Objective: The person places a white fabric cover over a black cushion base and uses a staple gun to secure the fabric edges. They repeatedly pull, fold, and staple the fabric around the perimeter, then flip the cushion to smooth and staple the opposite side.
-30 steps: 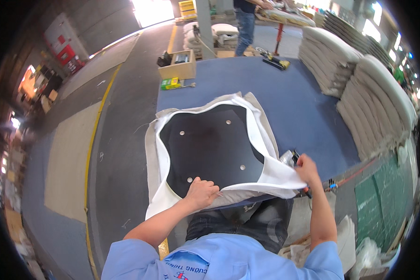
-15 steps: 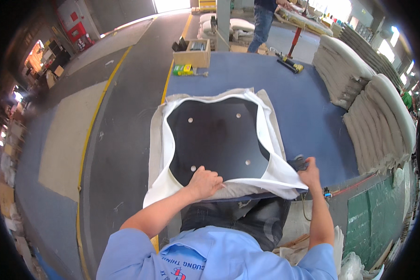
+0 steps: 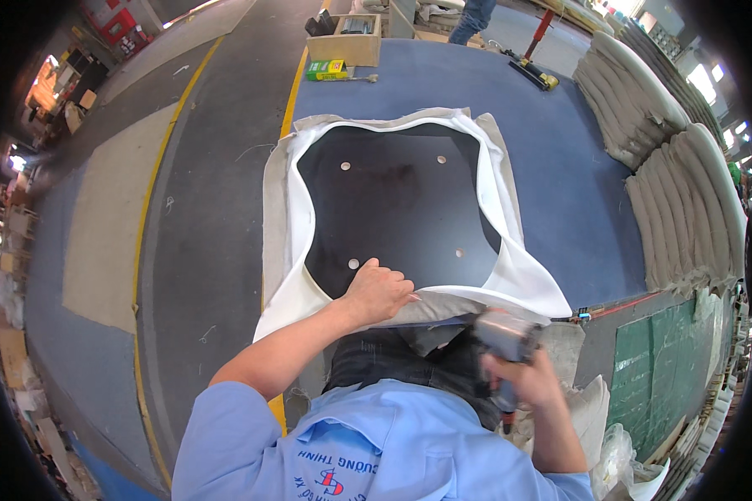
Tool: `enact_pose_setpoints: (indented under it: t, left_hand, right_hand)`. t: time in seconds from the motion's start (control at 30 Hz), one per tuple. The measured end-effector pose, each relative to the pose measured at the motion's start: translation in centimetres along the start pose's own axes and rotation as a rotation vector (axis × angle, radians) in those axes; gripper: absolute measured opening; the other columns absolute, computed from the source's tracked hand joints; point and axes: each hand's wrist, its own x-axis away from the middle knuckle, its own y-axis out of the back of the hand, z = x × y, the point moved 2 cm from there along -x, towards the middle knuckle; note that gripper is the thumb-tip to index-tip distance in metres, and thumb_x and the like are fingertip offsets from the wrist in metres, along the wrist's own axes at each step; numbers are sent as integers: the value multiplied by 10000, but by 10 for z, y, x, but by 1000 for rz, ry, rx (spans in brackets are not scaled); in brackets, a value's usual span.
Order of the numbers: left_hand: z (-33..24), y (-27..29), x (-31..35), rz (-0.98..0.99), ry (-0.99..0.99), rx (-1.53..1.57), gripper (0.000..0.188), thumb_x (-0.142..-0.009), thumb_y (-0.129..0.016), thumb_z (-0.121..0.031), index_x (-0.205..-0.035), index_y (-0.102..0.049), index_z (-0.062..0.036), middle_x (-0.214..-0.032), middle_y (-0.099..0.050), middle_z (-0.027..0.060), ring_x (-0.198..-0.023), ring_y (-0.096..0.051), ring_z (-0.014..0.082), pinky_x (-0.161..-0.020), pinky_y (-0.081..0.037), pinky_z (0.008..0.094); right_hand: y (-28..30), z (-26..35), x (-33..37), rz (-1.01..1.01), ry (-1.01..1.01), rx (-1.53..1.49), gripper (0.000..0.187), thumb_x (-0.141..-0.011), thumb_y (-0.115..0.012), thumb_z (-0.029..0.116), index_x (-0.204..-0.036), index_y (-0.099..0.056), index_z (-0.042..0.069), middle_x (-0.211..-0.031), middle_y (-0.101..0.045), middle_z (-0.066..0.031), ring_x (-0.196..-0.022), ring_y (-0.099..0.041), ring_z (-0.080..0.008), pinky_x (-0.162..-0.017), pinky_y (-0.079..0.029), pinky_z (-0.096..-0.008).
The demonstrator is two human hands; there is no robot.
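In right hand [image 3: 526, 376] — one tool [image 3: 507, 334]; panel [image 3: 405, 213] — four holes [image 3: 346, 166].

The table [image 3: 576, 250] presents a blue-grey top. Near its front edge lies a black panel [image 3: 401, 209], ringed by white fabric [image 3: 522, 280] with grey edging. An open wooden box [image 3: 347, 50] occupies the far left corner, a green-and-yellow carton [image 3: 326, 70] just before it. A yellow-and-black tool [image 3: 533, 72] lies far right; beige pad stacks [image 3: 685, 213] line the right side.

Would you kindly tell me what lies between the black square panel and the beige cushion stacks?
The head view shows white fabric, grey cloth, then blue tabletop.
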Motion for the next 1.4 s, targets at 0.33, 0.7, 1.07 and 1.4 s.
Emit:
enact_pose_setpoints:
  t: [0.33,0.7,1.07,1.4]
  left_hand:
    - [5,-3,-2,99,30,-43,342,-1036,-601,-415,-819,-700,-170,-744,-695,32,-746,-712,253,-729,-429,429]
    - [1,-2,-5,131,19,-63,342,-1043,-578,-390,-843,-696,-139,-782,-712,69,-777,-714,292,-748,-441,465]
    - [-20,18,-14,254,64,34,405,-892,-763,-530,-827,-662,-144,-771,-709,73,-776,-699,306,-751,-413,457]
    - [-20,23,-3,271,196,111,281,-946,-754,-346,-1049,-643,-109,-918,-709,123,-886,-689,355,-859,-488,471]
  right_hand:
    - [-86,-15,-73,112,-65,40,471,-945,-807,159,-1362,-600,87,-908,-654,-12,-647,-595,-98,-580,-519,-283]
    - [-97,-24,-71,39,218,333,726,-927,-802,284,-1542,-436,159,-1295,-701,-232,-1262,-645,-434,-1061,-522,-466]
    - [-4,-23,-24,-185,407,313,752,-876,-862,289,-1529,-519,146,-1385,-649,-218,-1276,-642,-392,-1072,-524,-445]
    - [176,17,-57,-876,636,653,820,-768,-869,100,-1509,-534,201,-1227,-649,-204,-1150,-643,-424,-982,-539,-470]
